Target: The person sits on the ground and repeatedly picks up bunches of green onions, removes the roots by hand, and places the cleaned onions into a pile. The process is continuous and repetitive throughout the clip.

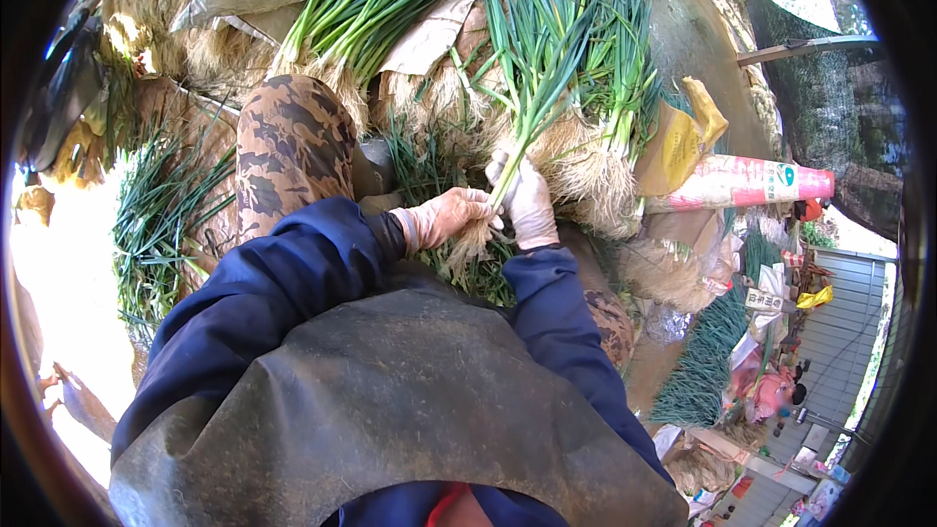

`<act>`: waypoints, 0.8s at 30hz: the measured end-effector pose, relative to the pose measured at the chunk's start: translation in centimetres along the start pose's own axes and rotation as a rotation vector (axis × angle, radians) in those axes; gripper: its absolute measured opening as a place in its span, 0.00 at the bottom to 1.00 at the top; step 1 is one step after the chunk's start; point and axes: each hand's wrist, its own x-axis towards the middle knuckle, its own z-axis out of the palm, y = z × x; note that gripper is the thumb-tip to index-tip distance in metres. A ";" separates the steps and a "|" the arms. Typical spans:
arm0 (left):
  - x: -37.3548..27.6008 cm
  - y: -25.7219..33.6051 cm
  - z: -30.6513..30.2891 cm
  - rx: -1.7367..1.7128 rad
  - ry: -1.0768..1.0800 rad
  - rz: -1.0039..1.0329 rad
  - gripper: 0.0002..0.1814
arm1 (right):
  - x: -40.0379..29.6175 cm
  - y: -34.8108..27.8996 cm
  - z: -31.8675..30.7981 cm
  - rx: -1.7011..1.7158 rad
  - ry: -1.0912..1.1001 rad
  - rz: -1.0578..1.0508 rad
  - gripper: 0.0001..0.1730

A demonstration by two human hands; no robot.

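Between my knees I hold a small bunch of green onions (521,133), its leaves fanned away from me and its roots towards my apron. My left hand (448,219), in a thin pale glove, pinches the bunch low, near the stringy roots (472,238). Around the white stems just above closes my gloved right hand (525,197). Beyond my hands lies a larger pile of green onions (618,80) with a thick mat of pale roots (596,168). Another bundle of green onions (366,7) rests past my left knee. Loose green trimmings (432,168) lie below my hands.
A pink and white printed sack (739,183) and a yellowish bag piece (677,146) lie to the right. Cut leaves (157,234) are heaped at left. Further right are a long row of green onions (699,362) and a person in pink (772,391). A dark apron (395,395) covers my lap.
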 end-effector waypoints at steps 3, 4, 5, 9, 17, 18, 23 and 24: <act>-0.3 1.1 -0.3 0.036 0.160 -0.089 0.08 | -0.3 -0.2 1.0 -0.454 0.038 -0.131 0.16; 0.1 1.3 -0.5 0.007 0.212 -0.011 0.03 | -0.7 1.5 -0.3 -0.760 -0.008 -0.061 0.14; 0.4 1.8 -1.1 0.111 0.291 -0.084 0.05 | -0.9 3.3 -1.9 -1.064 -0.056 0.013 0.14; 0.4 3.9 -0.1 -0.124 0.345 -0.303 0.19 | -3.7 7.2 -3.5 -1.585 -0.487 0.617 0.08; 1.3 4.1 -0.7 -0.124 0.570 0.087 0.11 | 9.7 -2.3 -3.1 -2.050 0.446 -0.391 0.17; 1.7 3.1 -1.7 -0.124 0.634 0.167 0.10 | 10.9 -1.0 -4.2 -2.067 0.439 -0.282 0.15; 3.2 -1.2 -6.9 -0.494 0.562 0.067 0.02 | 6.4 2.3 -2.2 -1.626 0.242 -0.008 0.08; 2.9 -0.7 -5.2 -0.369 0.645 0.037 0.03 | 5.3 4.2 -3.5 -1.074 0.157 0.081 0.07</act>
